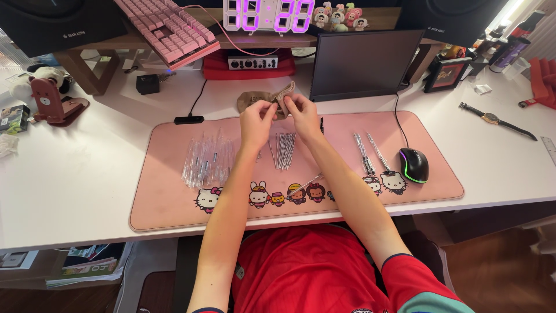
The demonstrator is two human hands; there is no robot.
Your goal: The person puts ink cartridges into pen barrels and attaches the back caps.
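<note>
On the white desk (87, 174), over the far edge of the long pink desk mat with cartoon animals along its near edge (174, 208), both hands meet at a small tan cloth pouch (252, 101) lying just beyond the mat. A heap of clear plastic tubes (205, 162) and a bunch of thin metal rods (284, 150) lie right under the forearms, so a dropped wrist could likely scatter them. The left hand (258, 122) and right hand (302, 111), arms stretched forward, each pinch the pouch's mouth with thumb and fingertips closed on cloth.

Red short-sleeved shirt, dark-trimmed cuffs, bare forearms.
</note>
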